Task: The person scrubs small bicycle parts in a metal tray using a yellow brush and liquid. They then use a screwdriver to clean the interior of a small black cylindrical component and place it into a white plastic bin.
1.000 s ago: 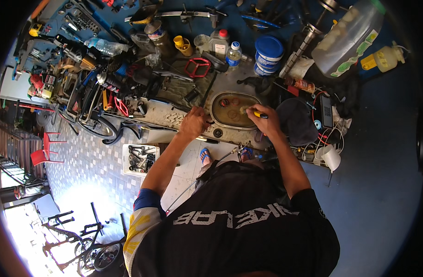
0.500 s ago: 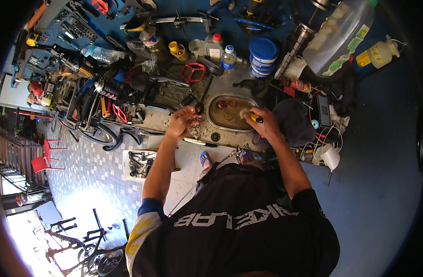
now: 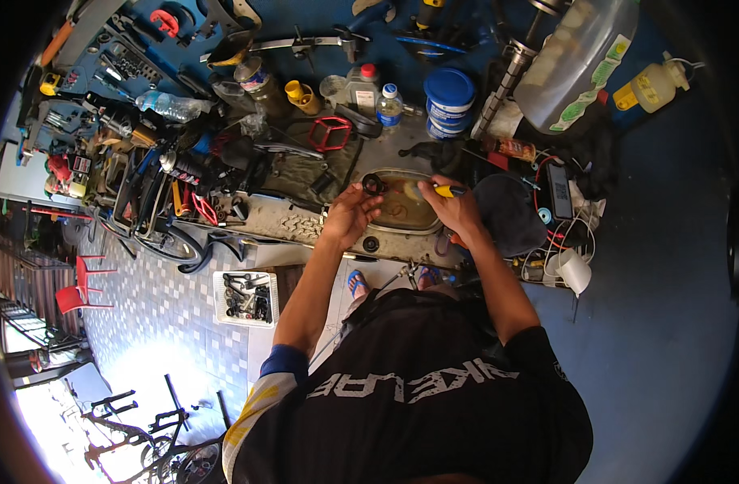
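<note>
Over the left end of an oval metal tray (image 3: 422, 229), my left hand (image 3: 351, 218) pinches a small black ring-shaped part (image 3: 374, 184). My right hand (image 3: 456, 213) is closed around a brush with a yellow and black handle (image 3: 447, 191). Its pale bristle end points left toward the ring, with a small gap that I cannot judge exactly. Brownish liquid fills the tray, and a thin reddish ring (image 3: 397, 211) lies in it. On the bench's front edge, just below the tray, sits another small black round part (image 3: 371, 244).
Behind the tray stand a blue-lidded tub (image 3: 449, 101), a small bottle (image 3: 389, 109) and a red pedal (image 3: 330, 133). A dark cloth (image 3: 510, 216) and tangled cables lie to the right. Bicycle parts crowd the left, and a white basket of metal parts (image 3: 246, 298) rests below.
My left hand has moved right with the black ring, from beside the tray to over it. My right hand has shifted slightly left with the brush, so the two are closer together.
</note>
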A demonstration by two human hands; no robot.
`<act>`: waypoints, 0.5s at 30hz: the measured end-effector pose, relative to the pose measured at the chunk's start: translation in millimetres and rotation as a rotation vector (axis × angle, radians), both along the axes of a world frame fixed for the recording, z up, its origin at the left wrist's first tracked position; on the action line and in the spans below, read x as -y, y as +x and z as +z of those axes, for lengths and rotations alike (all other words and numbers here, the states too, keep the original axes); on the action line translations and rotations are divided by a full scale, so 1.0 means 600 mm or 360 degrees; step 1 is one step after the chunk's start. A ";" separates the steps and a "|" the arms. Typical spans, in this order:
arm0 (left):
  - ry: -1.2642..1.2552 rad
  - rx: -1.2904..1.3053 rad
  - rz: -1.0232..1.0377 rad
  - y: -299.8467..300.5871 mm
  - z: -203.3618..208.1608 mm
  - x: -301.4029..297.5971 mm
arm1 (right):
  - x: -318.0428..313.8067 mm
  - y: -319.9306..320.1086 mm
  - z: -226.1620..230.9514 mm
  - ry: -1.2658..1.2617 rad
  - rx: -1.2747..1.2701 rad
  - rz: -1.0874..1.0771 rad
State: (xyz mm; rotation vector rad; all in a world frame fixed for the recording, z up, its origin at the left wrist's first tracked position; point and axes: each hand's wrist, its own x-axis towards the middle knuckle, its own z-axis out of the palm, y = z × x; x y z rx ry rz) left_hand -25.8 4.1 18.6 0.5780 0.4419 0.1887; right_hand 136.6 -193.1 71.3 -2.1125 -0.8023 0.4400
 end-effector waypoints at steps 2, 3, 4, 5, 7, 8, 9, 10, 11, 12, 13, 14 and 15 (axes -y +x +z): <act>0.0112 -0.0093 0.0002 0.017 -0.020 0.008 | -0.027 -0.013 0.001 0.0437 -0.0457 0.0053; 0.0169 -0.0141 0.0011 0.024 -0.032 0.010 | -0.043 -0.031 0.003 0.0611 -0.0365 0.0103; 0.0188 -0.0107 0.0010 0.033 -0.030 0.016 | -0.052 -0.049 0.009 0.0776 -0.0267 0.0141; 0.0215 -0.0077 0.0019 0.037 -0.023 0.021 | -0.056 -0.064 0.040 0.0697 -0.0140 0.0149; 0.0224 -0.0044 0.0030 0.039 -0.032 0.016 | -0.051 -0.058 0.012 0.0557 -0.0151 0.0184; 0.0183 -0.0101 0.0050 0.043 -0.033 0.013 | -0.049 -0.049 0.000 0.0488 -0.0149 0.0201; 0.0142 -0.0158 0.0071 0.048 -0.034 0.012 | -0.045 -0.039 -0.011 0.0412 -0.0167 0.0158; 0.0092 -0.0239 0.0098 0.039 -0.039 0.014 | -0.046 -0.048 -0.006 0.0460 -0.0181 0.0206; 0.0065 -0.0220 0.0091 0.039 -0.034 0.015 | -0.049 -0.051 0.016 0.0510 -0.0180 0.0253; 0.0038 -0.0201 0.0084 0.039 -0.028 0.016 | -0.051 -0.053 0.028 0.0560 -0.0179 0.0299; 0.0009 -0.0182 0.0057 0.041 -0.021 0.020 | -0.051 -0.051 0.012 0.0621 -0.0169 0.0310; -0.0015 -0.0225 0.0057 0.041 -0.021 0.021 | -0.048 -0.044 -0.007 0.0582 -0.0168 0.0282; -0.0040 -0.0268 0.0056 0.041 -0.020 0.022 | -0.040 -0.035 -0.023 0.0542 -0.0167 0.0253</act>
